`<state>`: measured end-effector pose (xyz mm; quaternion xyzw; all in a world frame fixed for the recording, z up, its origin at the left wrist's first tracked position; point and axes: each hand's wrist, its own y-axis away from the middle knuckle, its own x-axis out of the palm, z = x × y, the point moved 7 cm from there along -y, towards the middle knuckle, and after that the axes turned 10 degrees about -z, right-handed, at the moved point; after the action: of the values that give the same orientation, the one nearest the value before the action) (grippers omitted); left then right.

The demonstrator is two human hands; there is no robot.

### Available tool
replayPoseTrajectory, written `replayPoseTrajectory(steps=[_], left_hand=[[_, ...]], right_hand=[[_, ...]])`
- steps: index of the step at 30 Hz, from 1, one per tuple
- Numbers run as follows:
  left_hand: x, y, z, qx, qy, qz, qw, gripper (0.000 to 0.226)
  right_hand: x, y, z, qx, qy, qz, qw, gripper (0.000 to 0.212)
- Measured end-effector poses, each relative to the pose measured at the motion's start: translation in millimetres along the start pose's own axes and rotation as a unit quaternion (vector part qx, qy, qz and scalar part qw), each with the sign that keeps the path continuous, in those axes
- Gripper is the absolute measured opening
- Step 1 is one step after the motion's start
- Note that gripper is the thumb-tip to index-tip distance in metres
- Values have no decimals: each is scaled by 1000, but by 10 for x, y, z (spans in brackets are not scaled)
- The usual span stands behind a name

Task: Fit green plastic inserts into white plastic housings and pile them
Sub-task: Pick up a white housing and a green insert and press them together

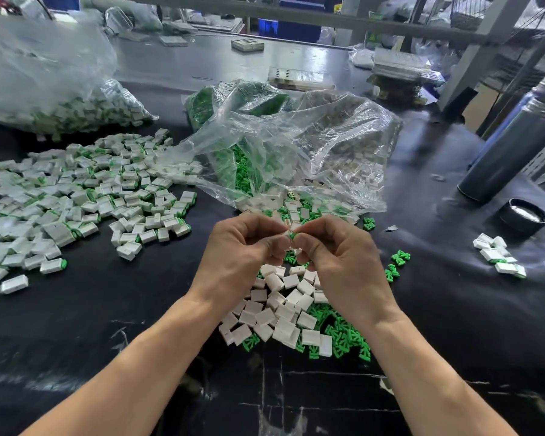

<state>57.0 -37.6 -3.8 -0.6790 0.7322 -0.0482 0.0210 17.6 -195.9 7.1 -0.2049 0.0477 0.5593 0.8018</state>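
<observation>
Two hands meet over a black table (453, 309), pinching one small part between them.

Three clear plastic bags, largest first: one at far left (38, 67) holding assembled white-and-green pieces, one at centre (296, 146) with white housings and green inserts spilling from its mouth, and a green-filled bag (208, 105) behind it. Assembled pile (76, 196) to the left, too many to count. Loose white housings (274, 313) and green inserts (343, 335) lie directly beneath the wrists; uncountable. Small cluster of roughly eight finished pieces (497, 256) well apart at right. One grey cylinder (510, 149), one black lid (524, 217). Left hand (243, 250) and right hand (337, 250) both have fingers curled, fingertips touching, pinching a white housing with green insert (291, 233) above the loose pile.
</observation>
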Motion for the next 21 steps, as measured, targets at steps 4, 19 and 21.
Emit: replayPoseTrajectory(steps=[4,19,21], left_hand=[[7,18,-45,23,-45,-2,999,13],[2,8,-99,67,-84,-18,994,23],[10,5,-96,48,-43,-23,998,19]], right_hand=[[-17,36,115,-46,49,-14,998,18],[-8,48,129,-57,62,-57,995,22],[-15,28,101,-10,-19,-49,999,27]])
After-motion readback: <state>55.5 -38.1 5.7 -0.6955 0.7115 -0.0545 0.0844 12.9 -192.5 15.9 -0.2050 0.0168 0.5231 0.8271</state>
